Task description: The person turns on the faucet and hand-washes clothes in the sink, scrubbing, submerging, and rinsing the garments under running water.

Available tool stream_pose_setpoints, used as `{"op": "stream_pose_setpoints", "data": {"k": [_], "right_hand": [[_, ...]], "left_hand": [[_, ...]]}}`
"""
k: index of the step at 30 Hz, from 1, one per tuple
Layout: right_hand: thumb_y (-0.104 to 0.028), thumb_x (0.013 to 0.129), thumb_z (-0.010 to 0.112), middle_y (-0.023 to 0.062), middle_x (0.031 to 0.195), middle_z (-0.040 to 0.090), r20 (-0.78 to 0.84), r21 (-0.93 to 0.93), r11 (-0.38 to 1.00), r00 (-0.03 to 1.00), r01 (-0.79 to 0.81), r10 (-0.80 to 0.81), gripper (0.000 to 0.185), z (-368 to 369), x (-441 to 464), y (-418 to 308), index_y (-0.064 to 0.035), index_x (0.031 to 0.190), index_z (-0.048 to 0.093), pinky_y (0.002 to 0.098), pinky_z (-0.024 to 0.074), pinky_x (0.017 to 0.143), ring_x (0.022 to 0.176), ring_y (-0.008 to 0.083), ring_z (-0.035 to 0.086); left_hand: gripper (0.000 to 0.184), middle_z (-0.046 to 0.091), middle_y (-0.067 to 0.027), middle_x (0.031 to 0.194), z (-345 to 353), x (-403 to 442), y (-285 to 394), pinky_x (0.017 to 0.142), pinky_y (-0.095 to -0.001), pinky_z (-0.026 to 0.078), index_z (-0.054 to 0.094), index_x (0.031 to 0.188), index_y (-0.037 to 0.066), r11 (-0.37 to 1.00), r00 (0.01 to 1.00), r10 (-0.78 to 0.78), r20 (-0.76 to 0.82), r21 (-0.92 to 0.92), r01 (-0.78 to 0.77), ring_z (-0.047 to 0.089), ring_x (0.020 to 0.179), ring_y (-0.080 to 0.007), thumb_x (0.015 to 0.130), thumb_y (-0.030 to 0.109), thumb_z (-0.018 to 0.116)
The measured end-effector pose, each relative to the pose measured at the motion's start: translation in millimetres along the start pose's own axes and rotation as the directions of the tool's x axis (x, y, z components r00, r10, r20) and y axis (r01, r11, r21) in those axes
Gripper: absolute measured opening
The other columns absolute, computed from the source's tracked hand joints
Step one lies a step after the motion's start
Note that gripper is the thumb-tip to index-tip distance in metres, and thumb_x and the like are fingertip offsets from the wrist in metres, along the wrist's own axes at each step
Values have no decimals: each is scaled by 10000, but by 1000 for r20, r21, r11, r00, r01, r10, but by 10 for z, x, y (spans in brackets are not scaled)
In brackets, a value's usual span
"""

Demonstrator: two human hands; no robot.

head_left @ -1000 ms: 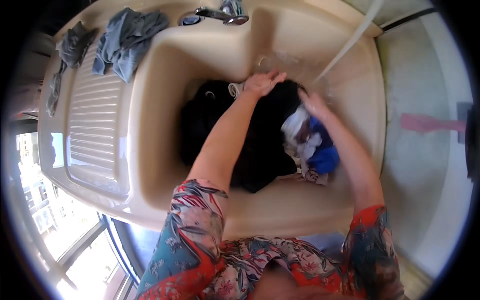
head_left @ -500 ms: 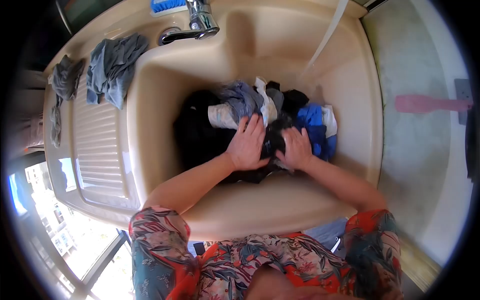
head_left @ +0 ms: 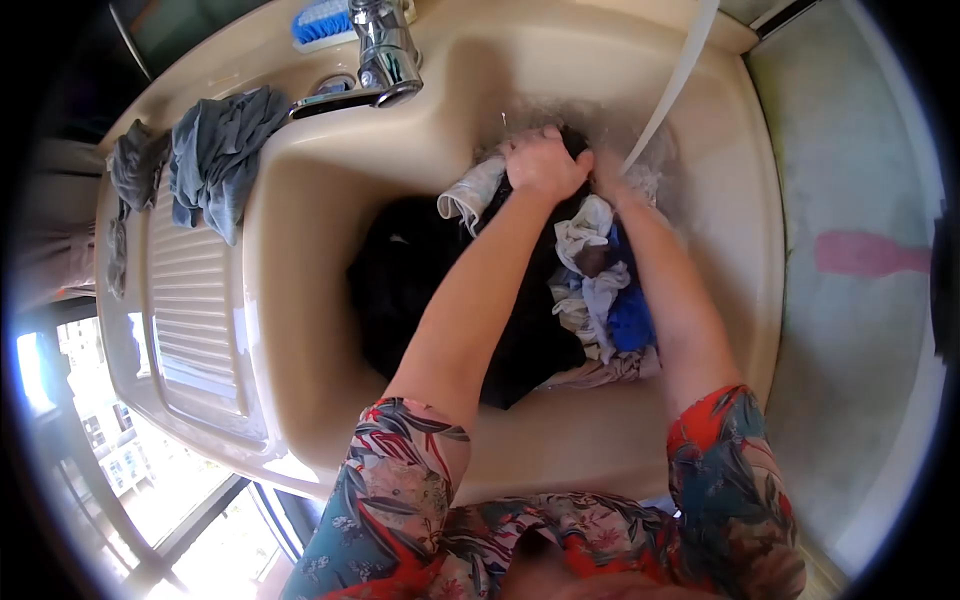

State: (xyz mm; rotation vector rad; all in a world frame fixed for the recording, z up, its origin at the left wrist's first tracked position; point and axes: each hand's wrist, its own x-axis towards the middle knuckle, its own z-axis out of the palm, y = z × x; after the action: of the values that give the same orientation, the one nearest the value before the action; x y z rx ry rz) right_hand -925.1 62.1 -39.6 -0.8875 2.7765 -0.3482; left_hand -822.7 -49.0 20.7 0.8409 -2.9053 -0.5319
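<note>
A heap of wet clothes lies in the sink. My left hand is curled over a black garment at the far side of the heap. Just to its right, my right hand is blurred amid splashing water, its fingers hidden. A pale patterned cloth sticks out to the left of my left hand. Below my wrists are a white cloth and a blue cloth. A large black garment fills the left of the heap.
The beige sink has a ribbed drainboard at left, with grey cloths on it. A chrome tap and a blue brush stand at the back. A white strip or stream slants down on the right.
Both hands have moved forward to the far side of the heap. The clothes have shifted, bringing white and blue pieces nearer me, and water now splashes around the hands.
</note>
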Motion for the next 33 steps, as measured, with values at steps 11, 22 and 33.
{"op": "stream_pose_setpoints", "data": {"k": [11, 22, 33], "right_hand": [[-462, 878, 442, 200, 1092, 596, 231, 607, 790, 971, -90, -67, 482, 250, -302, 187, -90, 1150, 584, 328, 411, 890, 1043, 295, 557], [-437, 681, 663, 182, 837, 514, 61, 69, 838, 836, 541, -545, 498, -915, -2851, -1027, -2, 859, 498, 402, 491, 561, 722, 329, 578], [-334, 789, 569, 149, 849, 535, -87, 79, 901, 903, 427, -420, 311, -311, -1908, -563, -51, 883, 481, 426, 479, 567, 708, 354, 579]], "left_hand": [[759, 544, -185, 1184, 5, 18, -619, 958, -386, 373, 443, 1294, 124, 958, 876, 201, 439, -276, -81, 505, 1110, -337, 763, 665, 428], [568, 551, -154, 810, -1433, -2198, -798, 694, -405, 469, 477, 1038, 52, 685, 586, 717, 378, -226, -692, 574, 790, -327, 632, 371, 713], [483, 532, -78, 732, -568, -1627, -828, 558, -362, 452, 535, 1017, 83, 736, 737, 671, -80, -52, -676, 569, 651, -250, 667, 371, 701]]}}
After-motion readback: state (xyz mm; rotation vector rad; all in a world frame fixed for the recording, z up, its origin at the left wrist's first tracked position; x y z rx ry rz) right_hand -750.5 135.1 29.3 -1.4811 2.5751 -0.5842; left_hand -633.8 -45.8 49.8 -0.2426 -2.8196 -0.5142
